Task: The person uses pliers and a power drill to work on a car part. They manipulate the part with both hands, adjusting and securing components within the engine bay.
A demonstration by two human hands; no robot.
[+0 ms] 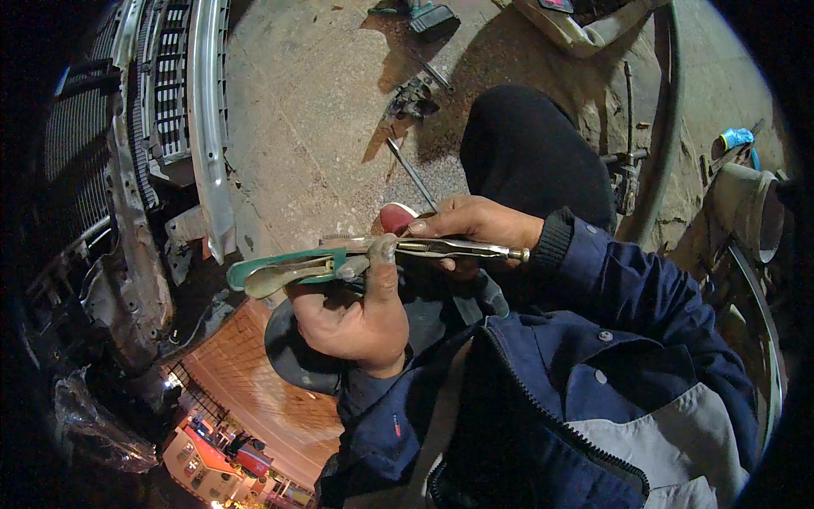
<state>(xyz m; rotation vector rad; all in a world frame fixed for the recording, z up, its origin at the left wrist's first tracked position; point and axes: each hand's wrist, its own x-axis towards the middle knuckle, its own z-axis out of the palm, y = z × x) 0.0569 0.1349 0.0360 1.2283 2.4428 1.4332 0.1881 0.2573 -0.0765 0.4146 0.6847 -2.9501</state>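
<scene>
A metal hand tool like locking pliers [458,248] lies level across both my hands. Its right end has an adjusting screw and a spring in the handle; its left end carries a green grip [254,271] with a bare metal lever beside it. My left hand [360,327] is closed around the left half from below, thumb up over the middle. My right hand [487,222] is closed on the tool from the far side, its thumb at the middle near the left thumb. Some right fingers are hidden behind the tool.
On the concrete floor ahead lie a metal rod-like tool [411,174], a dark metal part [413,99] and a green-and-black tool base [432,19]. At left stands a vehicle front with a radiator [80,161] and a metal beam [208,127]. A dark hose [666,127] curves at right.
</scene>
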